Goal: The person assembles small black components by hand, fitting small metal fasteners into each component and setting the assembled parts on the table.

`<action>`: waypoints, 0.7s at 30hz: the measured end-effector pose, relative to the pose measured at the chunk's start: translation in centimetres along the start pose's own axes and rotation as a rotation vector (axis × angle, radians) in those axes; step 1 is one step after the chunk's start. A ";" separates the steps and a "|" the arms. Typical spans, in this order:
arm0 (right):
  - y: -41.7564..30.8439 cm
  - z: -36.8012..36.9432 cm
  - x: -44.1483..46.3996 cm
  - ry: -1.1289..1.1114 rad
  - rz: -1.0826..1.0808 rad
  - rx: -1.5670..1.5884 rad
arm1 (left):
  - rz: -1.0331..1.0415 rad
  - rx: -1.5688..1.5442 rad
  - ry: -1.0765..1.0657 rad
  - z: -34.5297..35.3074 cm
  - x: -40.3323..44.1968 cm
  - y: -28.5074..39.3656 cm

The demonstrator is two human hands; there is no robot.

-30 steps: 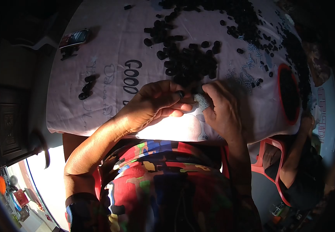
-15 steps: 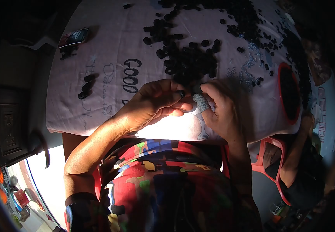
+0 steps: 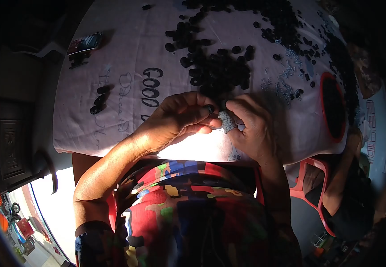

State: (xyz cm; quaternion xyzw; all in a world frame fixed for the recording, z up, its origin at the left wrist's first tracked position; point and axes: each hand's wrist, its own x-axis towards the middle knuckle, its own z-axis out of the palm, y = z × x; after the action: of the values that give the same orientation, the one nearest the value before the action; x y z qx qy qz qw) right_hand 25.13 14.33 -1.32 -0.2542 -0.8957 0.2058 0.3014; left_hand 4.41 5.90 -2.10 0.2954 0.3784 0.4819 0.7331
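Note:
Between thumb and index finger, my left hand (image 3: 175, 116) pinches a small black round part (image 3: 209, 108). My right hand (image 3: 251, 127) is close beside it, with a grey woven cover (image 3: 227, 122) on its thumb. The right thumb and index finger come together near the black part; what they hold, if anything, is too small and dark to make out. Just beyond both hands lies a pile of short black cylindrical pieces (image 3: 219, 71) on the pale printed tablecloth (image 3: 126, 80).
A red-rimmed basin (image 3: 323, 95) of black pieces stands at the right. Small clear-bluish bits (image 3: 286, 78) lie scattered near it. A phone on a stand (image 3: 85, 43) and several black pieces (image 3: 99, 99) are at the left. Another person's arm (image 3: 342, 173) is at the right edge.
My right hand has moved slightly left, its covered thumb closer to the black part. My left hand stays almost where it was.

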 end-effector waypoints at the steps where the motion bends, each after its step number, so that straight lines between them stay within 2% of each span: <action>1: 0.0 0.0 -0.1 -0.004 0.020 0.011 | 0.003 -0.002 -0.001 0.0 0.0 0.0; 8: 0.0 0.2 -0.2 0.019 0.081 0.124 | 0.019 -0.001 -0.010 0.0 0.0 -0.1; 11: 0.1 0.1 -0.1 0.024 0.027 0.125 | -0.002 -0.006 0.026 0.4 0.0 0.2; 21: 1.0 0.2 -1.3 0.021 0.308 0.651 | 0.042 -0.034 -0.011 0.0 0.1 -0.2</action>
State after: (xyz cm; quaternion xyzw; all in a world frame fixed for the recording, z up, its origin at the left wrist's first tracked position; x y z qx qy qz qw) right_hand 26.26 14.29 -2.54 -0.2789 -0.7312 0.5207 0.3412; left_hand 4.54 5.97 -2.25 0.2934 0.3598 0.5017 0.7299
